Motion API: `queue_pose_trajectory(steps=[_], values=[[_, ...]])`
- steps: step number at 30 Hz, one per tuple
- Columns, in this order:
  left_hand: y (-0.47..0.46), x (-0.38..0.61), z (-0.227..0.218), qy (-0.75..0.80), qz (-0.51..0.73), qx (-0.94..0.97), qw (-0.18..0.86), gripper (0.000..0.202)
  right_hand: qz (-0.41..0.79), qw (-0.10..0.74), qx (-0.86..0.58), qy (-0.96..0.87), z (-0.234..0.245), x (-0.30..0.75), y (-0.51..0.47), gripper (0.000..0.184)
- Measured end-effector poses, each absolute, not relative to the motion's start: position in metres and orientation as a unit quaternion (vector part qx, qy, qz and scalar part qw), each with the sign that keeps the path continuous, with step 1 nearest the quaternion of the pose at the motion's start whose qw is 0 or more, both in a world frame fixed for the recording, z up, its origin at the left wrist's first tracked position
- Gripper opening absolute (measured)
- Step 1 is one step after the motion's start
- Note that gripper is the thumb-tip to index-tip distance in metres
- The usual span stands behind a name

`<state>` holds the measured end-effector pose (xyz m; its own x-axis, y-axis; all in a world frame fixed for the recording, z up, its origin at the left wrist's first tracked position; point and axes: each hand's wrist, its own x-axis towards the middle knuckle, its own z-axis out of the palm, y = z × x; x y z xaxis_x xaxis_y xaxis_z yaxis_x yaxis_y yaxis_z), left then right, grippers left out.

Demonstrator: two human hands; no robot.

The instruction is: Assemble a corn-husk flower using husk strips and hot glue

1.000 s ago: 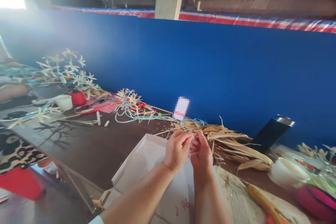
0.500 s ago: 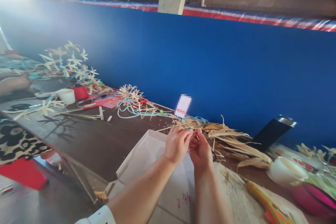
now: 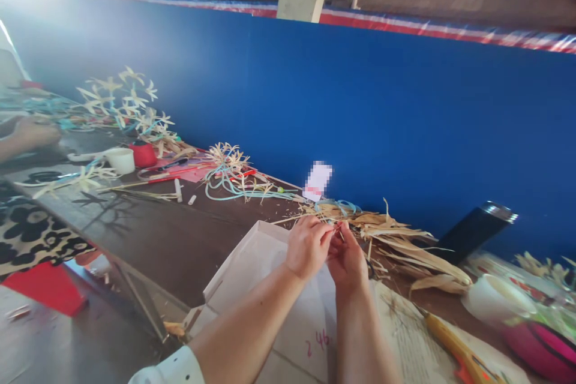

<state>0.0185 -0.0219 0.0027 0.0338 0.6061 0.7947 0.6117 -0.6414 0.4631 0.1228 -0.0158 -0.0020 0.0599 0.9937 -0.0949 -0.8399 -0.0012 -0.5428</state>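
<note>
My left hand (image 3: pixel 308 248) and my right hand (image 3: pixel 346 258) meet over the far end of a shallow white box (image 3: pixel 243 264) with pink handwritten numbers. The fingertips of both hands are pinched close together. What they hold is too small and too covered to make out. Just past my hands lies a heap of dry husk strips (image 3: pixel 396 237), with pale blue cords (image 3: pixel 339 207) at its back edge. Beside my right wrist a printed sheet (image 3: pixel 400 324) carries a yellow glue gun (image 3: pixel 454 348).
Pale husk flowers (image 3: pixel 121 102) and a bundle on blue stems (image 3: pixel 227 159) lie to the left. A white cup (image 3: pixel 120 161) stands by a red pot (image 3: pixel 143 155). Right are a black flask (image 3: pixel 477 231), a white roll (image 3: pixel 495 300) and a pink bowl (image 3: pixel 540 342). Another person's hand (image 3: pixel 36 135) is far left.
The view has shifted slightly, so most things sit a little further right. My hands keep the same pinched pose. The other person's hand at the far left shows more fully.
</note>
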Motion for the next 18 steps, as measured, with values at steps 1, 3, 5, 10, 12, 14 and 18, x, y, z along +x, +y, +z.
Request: queue_pose_trajectory(steps=[1,3,5,10,12,14,18], values=[[-0.0217,0.0185,0.0026,-0.424,-0.551,-0.718,0.004,0.018,0.666,0.687,-0.24,-0.164,-0.0017,0.1226,-0.016,0.025],[-0.0212,0.0186,0.0024,-0.427,-0.552,-0.716,0.006,0.017,0.667,0.684,-0.243,-0.169,-0.0011,0.1223,-0.0165,0.024],[-0.0205,0.0187,0.002,-0.43,-0.551,-0.715,0.008,0.016,0.669,0.681,-0.241,-0.174,-0.0008,0.1221,-0.0169,0.024],[-0.0196,0.0184,0.0014,-0.436,-0.546,-0.715,0.01,0.015,0.666,0.679,-0.243,-0.191,-0.001,0.1217,-0.0176,0.025],[-0.0197,0.0183,0.0014,-0.441,-0.542,-0.715,0.011,0.015,0.664,0.68,-0.247,-0.187,-0.0009,0.1215,-0.0176,0.024],[-0.02,0.0182,0.0014,-0.446,-0.539,-0.714,0.01,0.014,0.664,0.682,-0.251,-0.175,-0.0005,0.1212,-0.0174,0.023],[-0.0207,0.0179,0.0025,-0.449,-0.538,-0.714,0.009,0.014,0.664,0.684,-0.252,-0.165,0.0007,0.1201,-0.0176,0.021]])
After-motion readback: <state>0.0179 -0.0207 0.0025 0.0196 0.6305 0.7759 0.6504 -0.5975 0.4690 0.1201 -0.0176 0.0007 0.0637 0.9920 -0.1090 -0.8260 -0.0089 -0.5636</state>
